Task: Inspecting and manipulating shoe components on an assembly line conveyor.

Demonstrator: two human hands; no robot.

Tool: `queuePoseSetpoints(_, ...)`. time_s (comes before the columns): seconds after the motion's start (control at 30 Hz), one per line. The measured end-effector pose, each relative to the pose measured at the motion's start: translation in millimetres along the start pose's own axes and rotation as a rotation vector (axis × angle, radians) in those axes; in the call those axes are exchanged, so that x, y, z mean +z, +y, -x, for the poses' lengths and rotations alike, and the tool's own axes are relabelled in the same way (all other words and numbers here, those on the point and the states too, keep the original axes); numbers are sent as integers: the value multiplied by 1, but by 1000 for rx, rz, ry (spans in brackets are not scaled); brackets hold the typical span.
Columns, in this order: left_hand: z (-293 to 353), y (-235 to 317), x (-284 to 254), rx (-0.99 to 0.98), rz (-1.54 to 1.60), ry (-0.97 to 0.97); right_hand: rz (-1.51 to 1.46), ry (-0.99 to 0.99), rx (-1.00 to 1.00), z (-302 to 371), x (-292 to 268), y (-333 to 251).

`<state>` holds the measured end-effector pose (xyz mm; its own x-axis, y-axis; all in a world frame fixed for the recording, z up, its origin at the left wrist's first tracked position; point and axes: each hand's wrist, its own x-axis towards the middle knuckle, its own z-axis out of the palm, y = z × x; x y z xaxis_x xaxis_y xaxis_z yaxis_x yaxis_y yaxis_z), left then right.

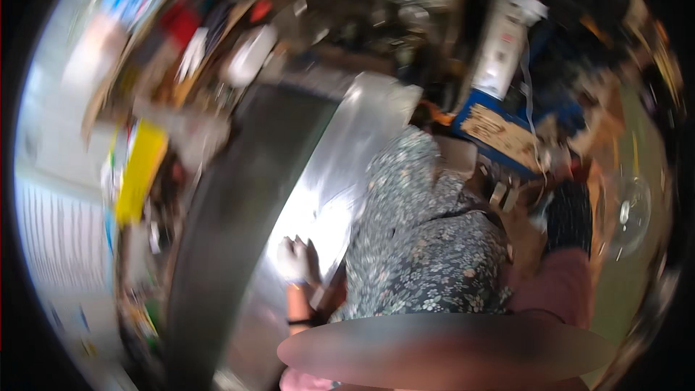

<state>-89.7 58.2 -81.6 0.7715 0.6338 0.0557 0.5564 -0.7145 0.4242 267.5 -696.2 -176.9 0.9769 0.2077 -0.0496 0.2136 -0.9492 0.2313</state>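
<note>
My left hand (295,259) rests on a shiny metal surface (340,174), its fingers pointing forward and apart, with nothing visible in them. It looks pale, perhaps gloved, and a dark band circles the wrist. My right arm, in a pink sleeve with a dark cover (569,217), reaches out to the right. At its end my right hand (556,165) is smeared by motion, near a white cable (528,101) and a blue-framed box (503,134) with a tan panel. Its fingers cannot be made out. Floral cloth (427,246) covers my body and lap between the arms.
A dark grey panel (253,174) runs along the metal surface's left side. Beyond lie blurred clutter, a white rounded object (251,56) and a yellow object (142,171). A long white unit (501,51) stands behind the blue box. Brown cardboard (607,152) lies at the right.
</note>
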Motion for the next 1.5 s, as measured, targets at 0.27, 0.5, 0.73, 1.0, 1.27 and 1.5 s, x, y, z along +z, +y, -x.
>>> queuePoseSetpoints(0.27, -11, 79, 99, 851, -201, -55, -628, 174, 1019, 22, -49, -13)
queuePoseSetpoints(0.5, -27, 55, 91, 976, -29, -26, -872, 228, 1066, 52, -109, -34)
queuePoseSetpoints(0.73, -25, 76, 68, 948, -70, -51, -916, 74, 1088, 43, -114, -25)
queuePoseSetpoints(1.0, -16, 70, 44, 916, -93, -30, -896, 339, 1040, 39, -121, -32)
queuePoseSetpoints(1.27, -16, 69, 49, 827, -86, -38, -865, 135, 1019, 35, -127, -29)
queuePoseSetpoints(1.5, -10, 69, 47, 817, -61, -24, -931, 34, 1019, 34, -121, -29)
